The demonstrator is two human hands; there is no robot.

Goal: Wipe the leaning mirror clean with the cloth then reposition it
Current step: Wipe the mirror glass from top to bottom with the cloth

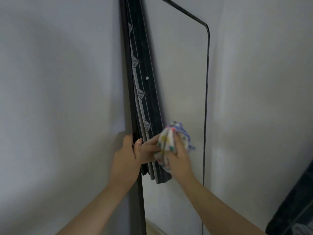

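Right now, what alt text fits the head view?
A right hand presses a dotted cloth against a tall black-framed mirror leaning on a pale wall, while the left hand grips the mirror's left frame edge.
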